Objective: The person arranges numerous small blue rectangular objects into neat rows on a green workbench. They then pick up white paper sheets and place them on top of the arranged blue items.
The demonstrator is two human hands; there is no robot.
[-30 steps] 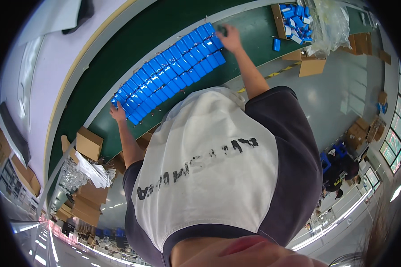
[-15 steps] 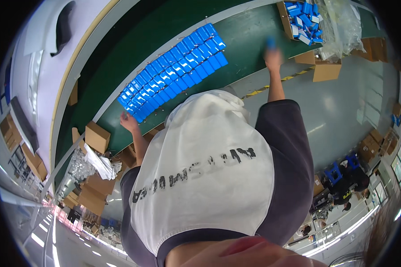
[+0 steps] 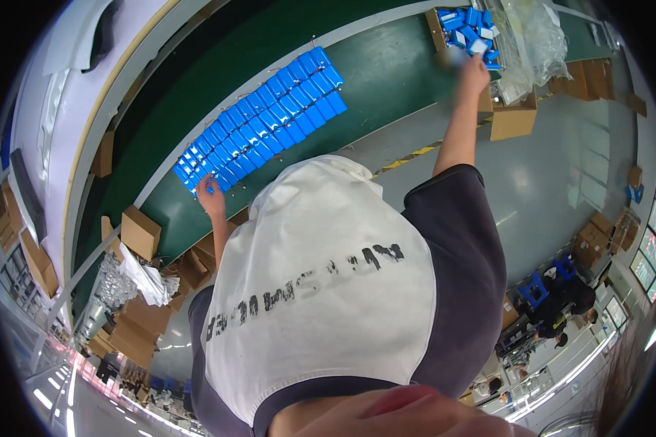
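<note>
Holds the right hand [image 3: 474, 76] out to the far right, at the near edge of an open cardboard box [image 3: 435, 30] heaped with loose blue packs [image 3: 465, 33], a few turned to show white faces. Cannot tell whether to call the right fingers apart, together or clamped on a pack; just to the left of them, shows only a pale, dark-edged blur [image 3: 453, 57].

Has the left hand [image 3: 211, 198] at the near left end of a long array of blue packs [image 3: 259, 120], with fingertips by its near edge. Seems to bend the left fingers loosely; cannot tell whether touching the packs, clamped on one or just beside them.

Find that array on the green bench [image 3: 386, 69], in front of the body, in three rows slanting from near left to far right, with packs set side by side, glossy on top, and thin wire leads along the edges.

To the right of the box, on the bench, see a clear plastic bag [image 3: 536, 44]; on the near side, an open carton [image 3: 512, 124]. At left, see a brown box [image 3: 140, 231] near a crumpled white sheet [image 3: 147, 280] and silvery wrapping [image 3: 115, 282].
</note>
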